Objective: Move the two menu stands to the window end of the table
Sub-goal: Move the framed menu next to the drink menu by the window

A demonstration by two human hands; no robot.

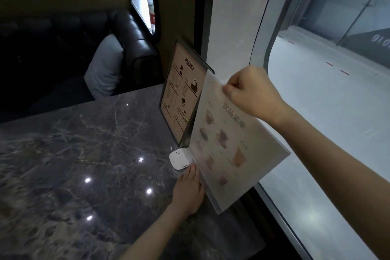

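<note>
A brown menu stand (181, 91) headed "MENU" stands upright at the window end of the dark marble table (84, 154), close to the wall. In front of it a white menu stand (236, 143) with pictures of drinks leans tilted by the window. My right hand (251, 93) pinches the white stand's top edge. My left hand (187, 192) rests at the stand's lower edge with its fingers hidden behind the panel.
A small white square device (179, 158) lies on the table at the foot of the stands. A dark leather bench with a grey cushion (105, 65) stands beyond the table. The window (327, 112) runs along the right side.
</note>
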